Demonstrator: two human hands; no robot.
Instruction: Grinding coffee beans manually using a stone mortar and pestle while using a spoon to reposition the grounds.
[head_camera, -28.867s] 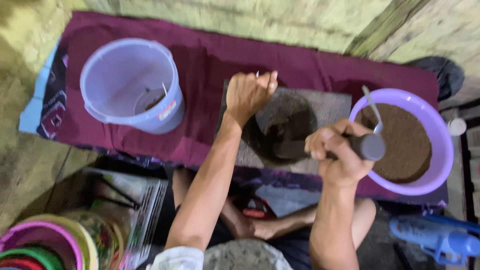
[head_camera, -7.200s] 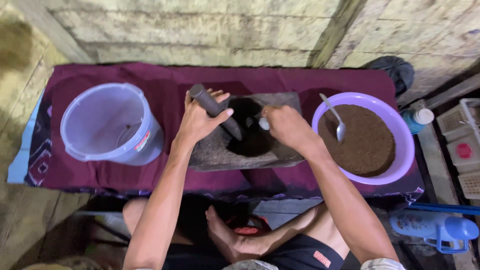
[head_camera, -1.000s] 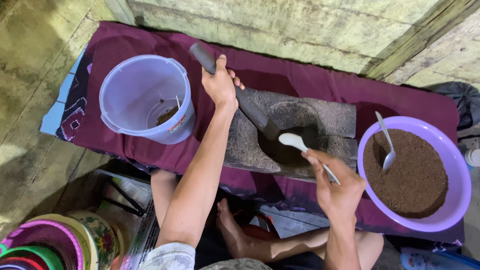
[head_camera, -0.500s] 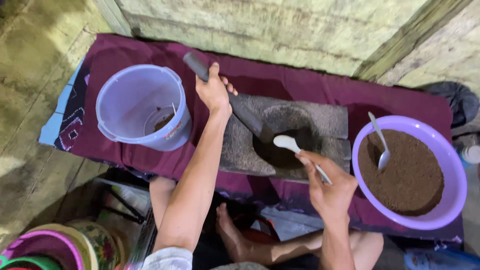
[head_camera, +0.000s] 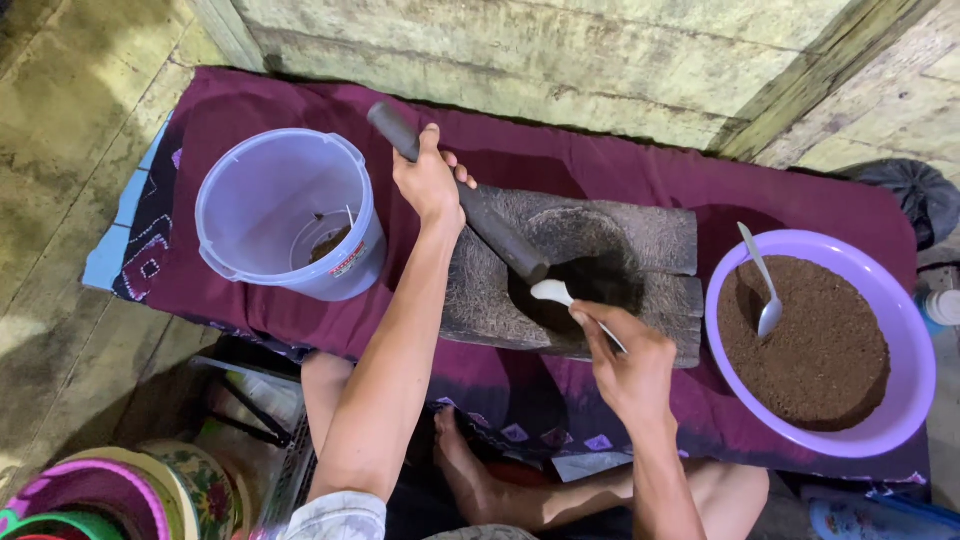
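My left hand (head_camera: 430, 182) grips a dark stone pestle (head_camera: 470, 205) that slants down into the hollow of a grey stone mortar (head_camera: 640, 250). My right hand (head_camera: 628, 365) holds a white spoon (head_camera: 552, 291) whose bowl sits at the near edge of the dark hollow, next to the pestle's tip. Right of the mortar stands a purple basin (head_camera: 912, 340) full of brown ground powder, with a metal spoon (head_camera: 766, 285) resting in it. To the left is a pale plastic bucket (head_camera: 250, 215) with a little brown powder at its bottom.
Everything stands on a maroon cloth (head_camera: 260, 105) over a low platform against a rough concrete wall (head_camera: 560, 50). Stacked coloured bowls (head_camera: 120, 495) lie at the lower left on the floor. My bare legs and a foot (head_camera: 470, 470) are folded below the platform.
The view has shifted slightly. Over the last second the white spoon has come down from above the hollow to its near edge; my left hand keeps its hold on the pestle.
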